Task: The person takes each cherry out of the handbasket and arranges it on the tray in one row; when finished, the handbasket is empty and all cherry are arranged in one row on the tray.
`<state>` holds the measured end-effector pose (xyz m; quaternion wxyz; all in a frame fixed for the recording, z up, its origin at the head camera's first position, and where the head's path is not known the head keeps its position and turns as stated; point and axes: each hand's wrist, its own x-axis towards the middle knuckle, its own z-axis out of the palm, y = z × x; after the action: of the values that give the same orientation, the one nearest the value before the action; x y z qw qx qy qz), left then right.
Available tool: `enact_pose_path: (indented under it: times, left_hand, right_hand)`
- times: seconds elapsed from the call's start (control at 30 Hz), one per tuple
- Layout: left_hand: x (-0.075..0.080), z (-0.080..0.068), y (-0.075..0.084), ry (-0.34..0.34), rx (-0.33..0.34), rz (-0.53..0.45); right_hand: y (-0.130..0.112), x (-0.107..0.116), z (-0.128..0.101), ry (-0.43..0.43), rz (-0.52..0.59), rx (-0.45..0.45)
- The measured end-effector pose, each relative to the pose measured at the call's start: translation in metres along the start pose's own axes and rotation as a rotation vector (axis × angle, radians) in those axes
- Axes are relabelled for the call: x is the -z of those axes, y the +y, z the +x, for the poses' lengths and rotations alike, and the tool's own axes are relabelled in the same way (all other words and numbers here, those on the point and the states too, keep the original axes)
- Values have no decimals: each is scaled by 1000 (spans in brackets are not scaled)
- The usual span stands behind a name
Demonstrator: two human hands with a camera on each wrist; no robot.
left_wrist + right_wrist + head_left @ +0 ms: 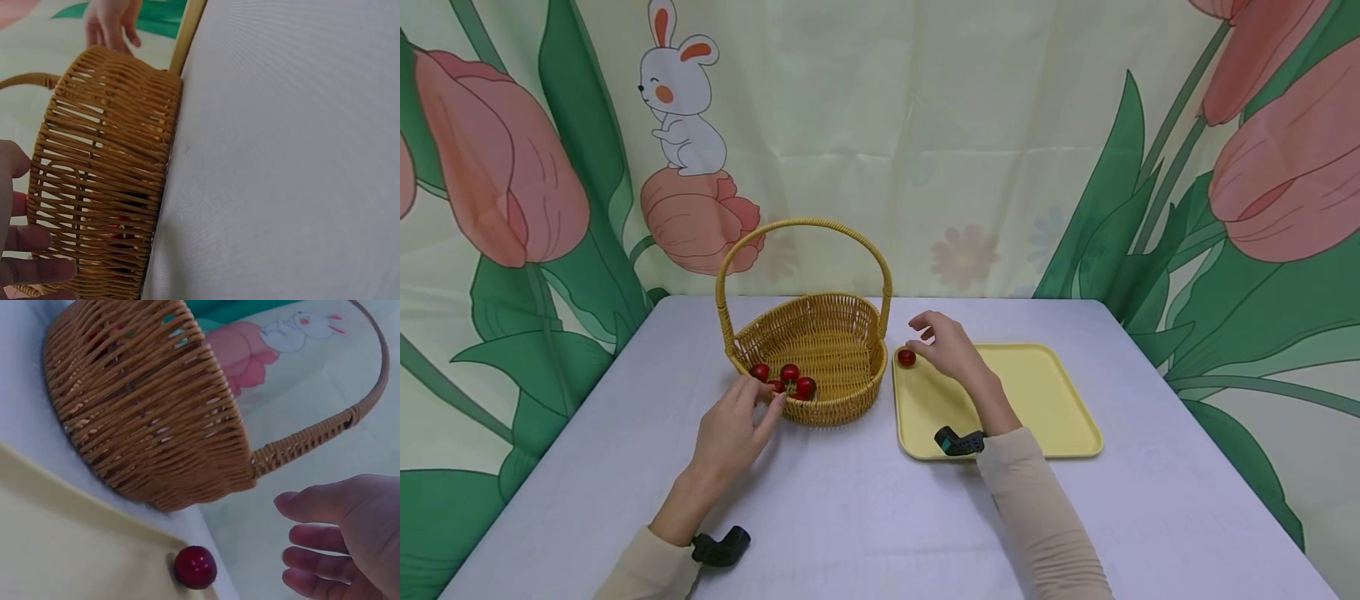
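Observation:
My left hand (733, 433) reaches over the near left rim of a wicker basket (842, 408), its thumb and fingers apart. Its fingertips are right at several dark red cherries (805, 388) lying inside; the hand partly hides one. In the left wrist view the fingers (37, 270) hang beside the basket's woven wall. My right hand (953, 348) hovers over the far left corner of a yellow tray (1022, 400), fingers loosely bent. A single cherry (195, 567) rests at that corner, apart from the right hand in the right wrist view.
The basket's tall arched handle (805, 222) rises above both hands. Basket and tray stand side by side on a white-covered table (850, 517). Behind them hangs a printed curtain (962, 125) with tulips and a rabbit.

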<state>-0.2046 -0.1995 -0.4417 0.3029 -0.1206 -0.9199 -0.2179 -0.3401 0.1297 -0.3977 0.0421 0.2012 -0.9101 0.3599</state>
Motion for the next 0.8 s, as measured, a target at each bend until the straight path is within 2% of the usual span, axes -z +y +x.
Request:
enact_pose_path:
  times: [0.17, 0.3, 0.57, 0.8]
  left_hand:
    - [0, 1, 0, -21, 52, -22]
    - [-1, 0, 1, -39, 86, -46]
    - [-5, -2, -1, -30, 96, -82]
    - [-8, -2, -2, 42, 57, -62]
  right_hand:
    - [-20, 4, -2, 74, -4, 95]
    - [-37, 2, -5, 99, 4, 174]
    - [-60, -17, -4, 65, 7, 314]
    - [-73, -34, 7, -26, 37, 304]
